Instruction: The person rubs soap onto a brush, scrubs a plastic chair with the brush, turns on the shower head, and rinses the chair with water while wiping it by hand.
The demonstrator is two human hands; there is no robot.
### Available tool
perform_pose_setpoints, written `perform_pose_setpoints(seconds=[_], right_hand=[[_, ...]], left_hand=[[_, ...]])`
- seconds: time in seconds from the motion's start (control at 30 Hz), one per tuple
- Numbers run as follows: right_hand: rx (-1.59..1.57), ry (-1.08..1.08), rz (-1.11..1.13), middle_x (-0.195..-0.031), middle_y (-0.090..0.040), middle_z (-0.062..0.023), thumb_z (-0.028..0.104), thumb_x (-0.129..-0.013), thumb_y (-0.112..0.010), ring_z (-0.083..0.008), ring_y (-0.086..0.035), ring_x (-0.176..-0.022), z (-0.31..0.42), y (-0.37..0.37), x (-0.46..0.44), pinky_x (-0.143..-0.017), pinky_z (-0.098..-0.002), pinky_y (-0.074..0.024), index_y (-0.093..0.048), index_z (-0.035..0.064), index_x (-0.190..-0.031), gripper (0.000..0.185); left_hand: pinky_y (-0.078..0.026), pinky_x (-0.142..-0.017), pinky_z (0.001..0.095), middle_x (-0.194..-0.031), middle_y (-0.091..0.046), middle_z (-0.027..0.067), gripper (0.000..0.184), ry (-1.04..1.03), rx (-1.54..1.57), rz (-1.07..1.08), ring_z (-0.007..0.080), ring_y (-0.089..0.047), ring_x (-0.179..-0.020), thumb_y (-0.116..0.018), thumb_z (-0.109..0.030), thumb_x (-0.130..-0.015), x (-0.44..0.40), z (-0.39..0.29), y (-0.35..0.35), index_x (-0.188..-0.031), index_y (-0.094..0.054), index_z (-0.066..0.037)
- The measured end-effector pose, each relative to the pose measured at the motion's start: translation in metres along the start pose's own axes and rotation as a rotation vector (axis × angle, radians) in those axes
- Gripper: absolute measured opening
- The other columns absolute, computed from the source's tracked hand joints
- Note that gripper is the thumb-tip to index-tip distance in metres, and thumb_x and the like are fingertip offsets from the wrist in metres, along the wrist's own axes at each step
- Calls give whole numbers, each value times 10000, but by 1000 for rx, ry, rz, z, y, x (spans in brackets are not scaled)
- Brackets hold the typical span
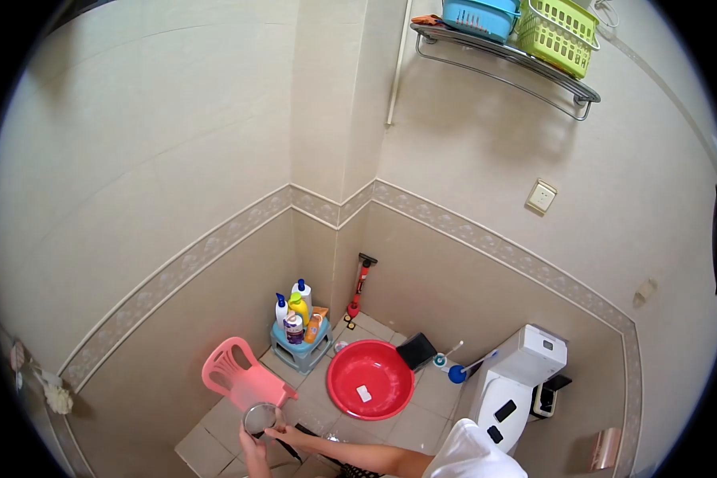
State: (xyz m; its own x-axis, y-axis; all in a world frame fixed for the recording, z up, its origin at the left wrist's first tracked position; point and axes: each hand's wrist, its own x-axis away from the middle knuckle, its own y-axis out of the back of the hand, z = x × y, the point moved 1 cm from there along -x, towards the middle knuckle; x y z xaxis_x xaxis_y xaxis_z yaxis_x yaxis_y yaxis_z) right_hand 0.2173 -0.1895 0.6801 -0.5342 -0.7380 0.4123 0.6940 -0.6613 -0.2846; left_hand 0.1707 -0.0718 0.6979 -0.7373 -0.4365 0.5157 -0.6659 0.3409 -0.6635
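Both my hands are at the bottom of the head view, on a round metal-rimmed strainer (260,419) with a greyish face. My left hand (253,452) grips its lower left side. From the right, my right hand (287,434) closes on the rim. A black handle (290,449) slants down below my right hand and seems to belong to the strainer. Just behind it stands a pink plastic chair (251,381). To the right, a red basin (368,350) sits on the tiled floor with a small white block (363,393) inside.
A blue-grey stool (302,354) carries several bottles (296,307). A red-handled plunger (360,285) leans in the corner. A black dustpan-like piece (416,350) touches the basin's rim. The toilet (503,390) stands at right, two dark objects on its lid. A wall rack (506,52) holds baskets.
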Motion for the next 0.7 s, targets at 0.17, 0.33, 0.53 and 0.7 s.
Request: perform_pose_setpoints(seconds=[0.17,0.33,0.53,0.7], right_hand=[[-19,-55,19,-838,-542,-56,457,-762,-631,-126,-516,-722,13,2,5,-645,-252,-411,-557,-7,-939,502],[-14,49,-26,-723,-528,-2,475,-776,-606,-90,-489,-712,42,-1,24,-671,-226,-380,-591,49,-814,428],[95,28,-32,-706,-521,10,432,-792,-605,-88,-464,-692,-21,11,-10,-637,-239,-376,-596,41,-807,391],[11,59,-111,-690,-546,-10,389,-784,-629,-93,-487,-669,-32,2,-9,-593,-234,-391,-609,27,-762,363]], left_hand=[[-477,-744,375,-960,-599,84,307,14,-31,-18,223,-573,-885,-368,-243,-861,-11,6,11,-1020,-547,-52],[-466,-783,379,-1004,-584,89,312,20,22,81,232,-561,-921,-363,-233,-863,-22,11,23,-1047,-529,-43],[-436,-843,384,-1059,-558,84,311,-38,29,-61,222,-527,-981,-374,-219,-875,-24,22,42,-1075,-514,-27],[-429,-851,368,-1058,-559,72,292,-1,7,-73,217,-524,-986,-392,-201,-872,-12,21,41,-1070,-516,-27]])
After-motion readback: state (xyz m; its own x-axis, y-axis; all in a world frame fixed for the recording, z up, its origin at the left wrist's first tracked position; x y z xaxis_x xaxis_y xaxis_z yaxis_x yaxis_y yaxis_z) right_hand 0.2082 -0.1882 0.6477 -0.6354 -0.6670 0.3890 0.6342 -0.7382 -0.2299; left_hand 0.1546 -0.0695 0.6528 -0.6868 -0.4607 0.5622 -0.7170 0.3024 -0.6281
